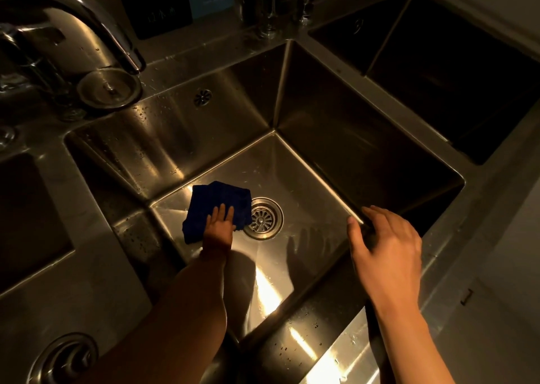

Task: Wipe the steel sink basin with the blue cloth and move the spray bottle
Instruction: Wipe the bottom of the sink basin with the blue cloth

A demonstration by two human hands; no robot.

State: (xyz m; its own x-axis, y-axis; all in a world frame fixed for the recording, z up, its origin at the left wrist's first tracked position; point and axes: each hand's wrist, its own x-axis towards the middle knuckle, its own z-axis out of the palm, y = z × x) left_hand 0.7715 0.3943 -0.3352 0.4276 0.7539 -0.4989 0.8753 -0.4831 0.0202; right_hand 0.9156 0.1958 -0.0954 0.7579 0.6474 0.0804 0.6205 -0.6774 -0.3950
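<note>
A deep square steel sink basin (306, 185) fills the middle of the view, its round drain strainer (263, 218) in the floor. A folded blue cloth (217, 201) lies flat on the basin floor just left of the drain. My left hand (219, 227) reaches down into the basin and presses flat on the cloth's near edge, fingers spread over it. My right hand (382, 243) hovers above the basin's right side, fingers loosely curled and apart, holding nothing. No spray bottle is in view.
A curved steel faucet (96, 24) arches over the counter at the upper left, beside a round steel lid (109, 90). Further basins lie at the far left (26, 223) and upper right (453, 71). Bottles or glassware (274, 0) stand behind the sink. Water drops speckle the rim.
</note>
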